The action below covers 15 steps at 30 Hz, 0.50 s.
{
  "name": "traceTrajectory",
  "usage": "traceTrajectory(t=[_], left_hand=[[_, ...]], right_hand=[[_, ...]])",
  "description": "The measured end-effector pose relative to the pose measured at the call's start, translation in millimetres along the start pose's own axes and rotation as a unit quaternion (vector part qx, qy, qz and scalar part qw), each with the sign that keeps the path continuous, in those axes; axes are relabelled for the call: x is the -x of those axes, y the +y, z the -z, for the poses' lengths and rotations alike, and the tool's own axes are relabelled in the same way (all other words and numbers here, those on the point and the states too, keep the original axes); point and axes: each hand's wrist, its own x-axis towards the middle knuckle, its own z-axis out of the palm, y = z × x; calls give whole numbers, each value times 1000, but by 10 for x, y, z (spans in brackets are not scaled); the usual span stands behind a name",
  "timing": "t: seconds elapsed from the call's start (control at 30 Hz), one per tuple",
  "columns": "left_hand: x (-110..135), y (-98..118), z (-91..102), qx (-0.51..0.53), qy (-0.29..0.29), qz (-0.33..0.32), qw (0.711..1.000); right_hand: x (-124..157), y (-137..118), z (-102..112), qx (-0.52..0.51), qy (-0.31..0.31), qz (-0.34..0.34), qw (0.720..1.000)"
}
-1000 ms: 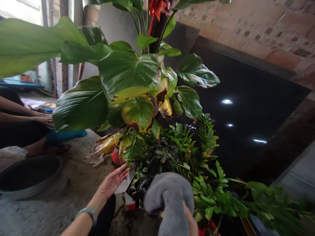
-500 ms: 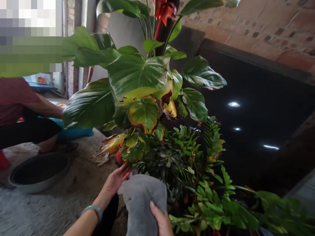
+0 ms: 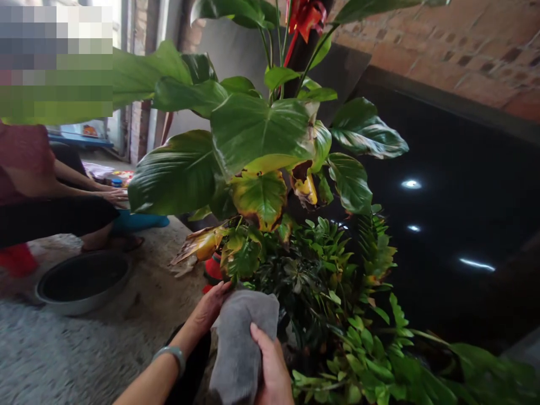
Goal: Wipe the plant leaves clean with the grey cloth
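Below broad leaves [image 3: 261, 132], the left hand [image 3: 210, 308] is outstretched beside gray cloth [image 3: 242, 337].

Single head-worn view, facing forward and down. Left hand [image 3: 211, 308] and right hand [image 3: 272, 360] sit close, large-leaved plant [image 3: 261, 132] looms just beyond them, brick wall [image 3: 476, 53] farther off, beyond right hand.

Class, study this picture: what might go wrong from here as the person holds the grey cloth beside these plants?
The grey cloth in the right hand is close to dense foliage and might snag a stem. The browned leaf near the left hand looks dry and could tear if brushed.
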Motion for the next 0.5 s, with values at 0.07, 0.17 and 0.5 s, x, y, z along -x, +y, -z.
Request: traceTrajectory(t=[0.07, 0.17, 0.5], left_hand=[[8, 5, 1, 18, -2, 2, 1000], [-27, -10, 63, 24, 25, -35, 999], [-192, -133, 213, -114, 149, -134, 973]], right_hand=[[146, -93, -1, -7, -31, 11, 999], [151, -450, -179, -19, -29, 91, 995], [-292, 68, -246, 7, 25, 25, 999]])
